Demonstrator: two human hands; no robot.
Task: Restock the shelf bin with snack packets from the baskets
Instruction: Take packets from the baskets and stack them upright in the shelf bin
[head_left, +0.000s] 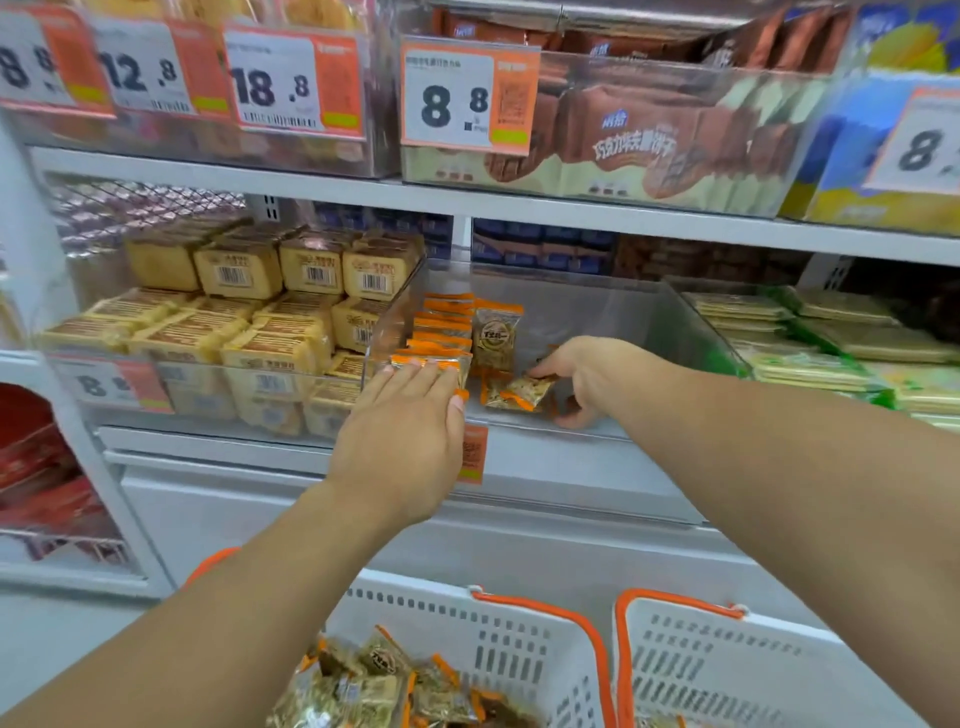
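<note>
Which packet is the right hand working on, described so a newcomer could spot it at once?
Find the clear shelf bin on the middle shelf, between the yellow cake packs and the green packets. Near its front wall, the right hand touches a snack packet lying flat and askew. Its neighbours stand upright in a row under the left hand.

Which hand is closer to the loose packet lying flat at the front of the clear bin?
Right. The right hand touches the loose packet from its right side; the left hand rests on the packet row to its left, apart from it.
</note>
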